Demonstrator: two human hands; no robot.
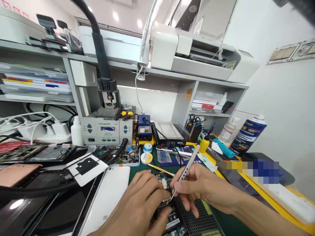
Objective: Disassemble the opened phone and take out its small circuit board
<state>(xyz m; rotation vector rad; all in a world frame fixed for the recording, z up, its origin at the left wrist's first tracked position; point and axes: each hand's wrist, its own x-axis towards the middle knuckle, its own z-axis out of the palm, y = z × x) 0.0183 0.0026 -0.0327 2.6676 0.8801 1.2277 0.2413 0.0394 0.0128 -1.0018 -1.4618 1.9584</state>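
Note:
My left hand (140, 205) rests on an opened phone (167, 209) lying on the green mat, its fingers curled over the phone's left edge and holding it down. My right hand (197, 188) pinches a pair of silver tweezers (183, 175), whose tips point down into the phone's circuit board beside my left fingertips. The tweezers slant up and to the right. Much of the phone is hidden under both hands.
A white phone (108, 196) and dark screens (36, 209) lie at the left. A rework station (107, 129) with its black hose stands behind, beside a soldering stand (144, 126) and a hot plate (168, 132). A spray can (247, 134), a bottle (227, 131) and a printer (197, 54) on the shelf are at the right.

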